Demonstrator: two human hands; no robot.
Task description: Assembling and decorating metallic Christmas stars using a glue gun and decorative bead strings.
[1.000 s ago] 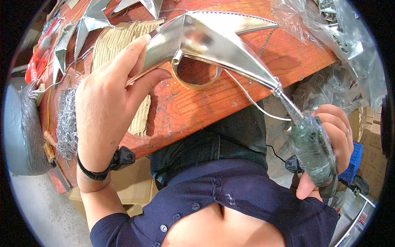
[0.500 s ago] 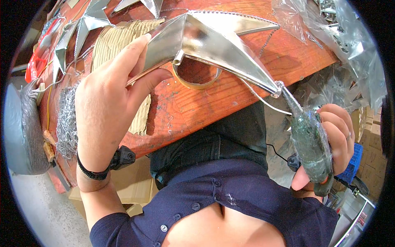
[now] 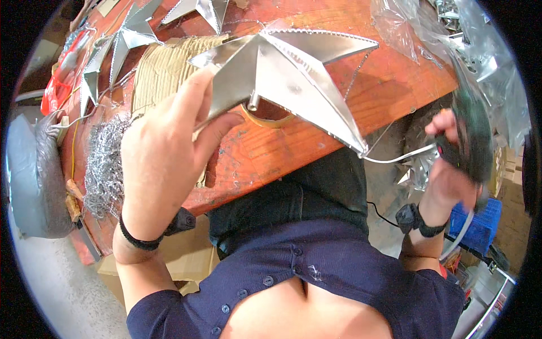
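Note:
A shiny silver metal star (image 3: 305, 90) with beaded edges is tilted above the table. My left hand (image 3: 164, 147) is closed on its left side, thumb below and fingers above. A short metal tube (image 3: 253, 101) sticks out from the star near its middle. My right hand (image 3: 451, 164), out to the right, is wrapped round a dark green handheld tool (image 3: 473, 133) that is smeared by motion, its tip unclear. A white cord-like strand (image 3: 401, 158) runs between the star's lower right tip and the tool.
A roll of tape (image 3: 271, 120) lies beneath the star on the reddish wooden table (image 3: 271, 155). Corrugated cardboard (image 3: 164, 65), tangled silver wire (image 3: 106, 164) and other silver stars (image 3: 127, 34) lie leftward. Clear plastic bags (image 3: 491, 62) and a blue crate (image 3: 477, 223) are on the right.
My right hand has swung the tool away from the star's tip, upward and right, turning it over. My left hand has shifted slightly right with the star, whose face has tilted.

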